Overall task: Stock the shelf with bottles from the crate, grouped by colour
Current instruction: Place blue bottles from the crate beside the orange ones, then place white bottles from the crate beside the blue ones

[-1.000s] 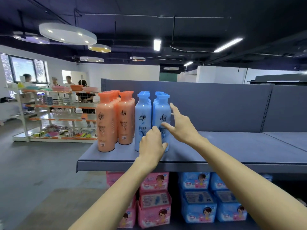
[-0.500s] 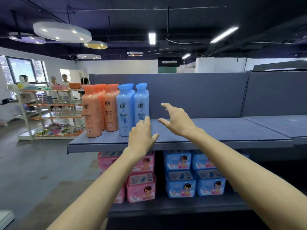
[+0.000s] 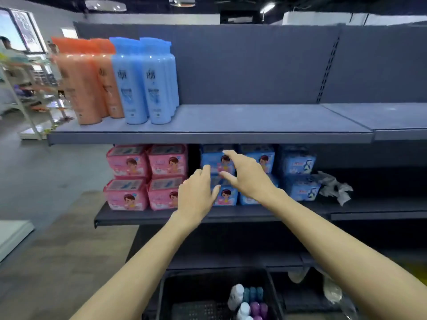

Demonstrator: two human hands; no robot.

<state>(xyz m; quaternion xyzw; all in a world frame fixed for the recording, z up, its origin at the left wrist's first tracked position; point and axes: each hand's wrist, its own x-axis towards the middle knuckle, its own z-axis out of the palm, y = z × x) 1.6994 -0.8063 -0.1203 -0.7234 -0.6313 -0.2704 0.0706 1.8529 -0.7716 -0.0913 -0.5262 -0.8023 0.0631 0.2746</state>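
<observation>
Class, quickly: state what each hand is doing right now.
Left hand: open, fingers loosely curled, holding nothing.
Right hand: open, fingers spread, holding nothing.

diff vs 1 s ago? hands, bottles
Both hands have left the blue bottles and dropped below the top shelf: the left hand and right hand now hang empty, fingers relaxed, in front of the blue packs, above the crate. The camera has tilted down. The orange bottles and blue bottles stand grouped as before.
</observation>
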